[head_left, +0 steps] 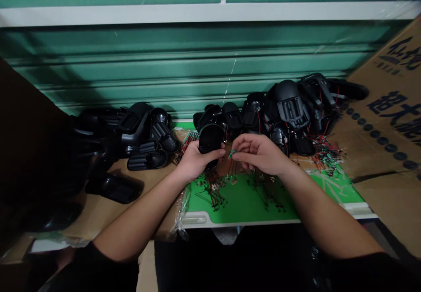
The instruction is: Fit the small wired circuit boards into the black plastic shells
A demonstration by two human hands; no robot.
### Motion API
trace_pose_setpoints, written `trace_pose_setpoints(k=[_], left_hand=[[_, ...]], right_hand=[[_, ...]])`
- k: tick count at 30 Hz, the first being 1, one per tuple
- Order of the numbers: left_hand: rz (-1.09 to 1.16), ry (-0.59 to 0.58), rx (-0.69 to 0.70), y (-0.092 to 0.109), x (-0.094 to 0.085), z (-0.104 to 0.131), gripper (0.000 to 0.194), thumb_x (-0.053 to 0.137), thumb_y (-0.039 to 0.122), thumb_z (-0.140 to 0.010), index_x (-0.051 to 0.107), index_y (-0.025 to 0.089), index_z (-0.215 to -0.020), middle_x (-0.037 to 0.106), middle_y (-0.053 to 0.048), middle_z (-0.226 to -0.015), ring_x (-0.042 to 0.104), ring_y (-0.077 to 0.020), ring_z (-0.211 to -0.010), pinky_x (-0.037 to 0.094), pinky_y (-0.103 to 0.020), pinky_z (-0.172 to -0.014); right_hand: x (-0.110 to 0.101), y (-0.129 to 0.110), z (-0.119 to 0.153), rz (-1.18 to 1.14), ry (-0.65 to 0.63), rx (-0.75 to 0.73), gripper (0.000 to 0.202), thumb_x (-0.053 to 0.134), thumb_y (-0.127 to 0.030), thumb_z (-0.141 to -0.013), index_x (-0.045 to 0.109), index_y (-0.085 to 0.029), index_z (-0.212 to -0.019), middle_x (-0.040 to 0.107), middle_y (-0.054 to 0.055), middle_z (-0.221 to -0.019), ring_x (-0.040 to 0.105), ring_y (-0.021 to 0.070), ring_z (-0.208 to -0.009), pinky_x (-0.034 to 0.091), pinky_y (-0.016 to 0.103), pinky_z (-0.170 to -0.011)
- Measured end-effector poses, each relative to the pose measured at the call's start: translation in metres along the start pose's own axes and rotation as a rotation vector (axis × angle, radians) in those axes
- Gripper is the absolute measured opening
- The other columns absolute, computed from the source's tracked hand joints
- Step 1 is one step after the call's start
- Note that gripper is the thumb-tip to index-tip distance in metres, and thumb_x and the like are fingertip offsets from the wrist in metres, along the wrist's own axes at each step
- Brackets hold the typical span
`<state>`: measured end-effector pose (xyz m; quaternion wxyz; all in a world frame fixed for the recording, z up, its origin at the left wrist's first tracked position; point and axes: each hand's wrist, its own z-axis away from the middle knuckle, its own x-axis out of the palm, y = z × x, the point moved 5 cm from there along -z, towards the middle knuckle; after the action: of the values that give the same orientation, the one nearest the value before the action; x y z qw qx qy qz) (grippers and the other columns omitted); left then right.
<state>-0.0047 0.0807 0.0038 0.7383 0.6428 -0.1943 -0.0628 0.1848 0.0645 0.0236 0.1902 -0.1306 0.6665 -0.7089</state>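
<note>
My left hand (pixel 194 159) is closed around a black plastic housing (pixel 211 137), thumb along its near side and its hollow facing me. Just to the right, my right hand (pixel 258 152) pinches a small green circuit board (pixel 232 153) between thumb and fingers. Thin wires hang from the board. The two hands are close together but apart. Below them, loose wired parts (pixel 215 189) with small connectors lie on the green board surface (pixel 237 204). Another bunch of dark wires (pixel 269 195) lies under my right hand.
Black housings (pixel 148 125) are piled at the left on brown cardboard (pixel 98 211). More housings (pixel 291 101), some with red wires, line the back right. A tangle of red and black wires (pixel 329 154) lies beside a large carton (pixel 388 108). A green corrugated wall (pixel 164 64) stands behind.
</note>
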Motion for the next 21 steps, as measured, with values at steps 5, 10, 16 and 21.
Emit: trace_pose_setpoints(k=[5, 10, 16, 21], left_hand=[[-0.028, -0.01, -0.011, -0.007, 0.0, -0.001, 0.035, 0.092, 0.041, -0.073, 0.079, 0.013, -0.089, 0.073, -0.003, -0.077, 0.065, -0.0152, -0.067, 0.051, -0.028, -0.066], [-0.16, 0.098, 0.045, -0.005, -0.005, 0.0, 0.032, 0.094, 0.038, -0.07, 0.072, 0.014, -0.071, 0.065, 0.0, -0.067, 0.055, -0.0117, -0.061, 0.043, -0.025, -0.058], [-0.234, 0.188, 0.089, -0.002, -0.007, 0.002, 0.032, 0.09, 0.035, -0.072, 0.067, 0.015, -0.065, 0.057, 0.002, -0.063, 0.047, -0.01, -0.058, 0.039, -0.025, -0.056], [-0.225, 0.213, 0.085, -0.003, -0.007, 0.001, 0.035, 0.09, 0.037, -0.07, 0.064, 0.015, -0.063, 0.055, 0.002, -0.063, 0.046, -0.0102, -0.059, 0.038, -0.025, -0.056]], right_hand=[[0.003, 0.004, -0.007, -0.126, 0.165, -0.031, 0.04, 0.092, -0.046, -0.076, 0.066, -0.02, -0.091, 0.067, -0.004, -0.065, 0.061, 0.0109, -0.051, 0.049, 0.022, -0.042], [0.006, 0.008, -0.009, -0.154, 0.219, -0.049, 0.044, 0.095, -0.048, -0.072, 0.066, -0.02, -0.089, 0.07, -0.002, -0.064, 0.063, 0.0128, -0.05, 0.054, 0.025, -0.044], [0.013, 0.013, -0.008, -0.151, 0.27, -0.079, 0.041, 0.092, -0.049, -0.077, 0.066, -0.019, -0.09, 0.071, -0.001, -0.063, 0.063, 0.0122, -0.048, 0.054, 0.025, -0.045], [0.015, 0.014, -0.007, -0.127, 0.298, -0.099, 0.042, 0.091, -0.052, -0.078, 0.065, -0.02, -0.089, 0.071, -0.001, -0.063, 0.063, 0.0129, -0.048, 0.053, 0.026, -0.045]])
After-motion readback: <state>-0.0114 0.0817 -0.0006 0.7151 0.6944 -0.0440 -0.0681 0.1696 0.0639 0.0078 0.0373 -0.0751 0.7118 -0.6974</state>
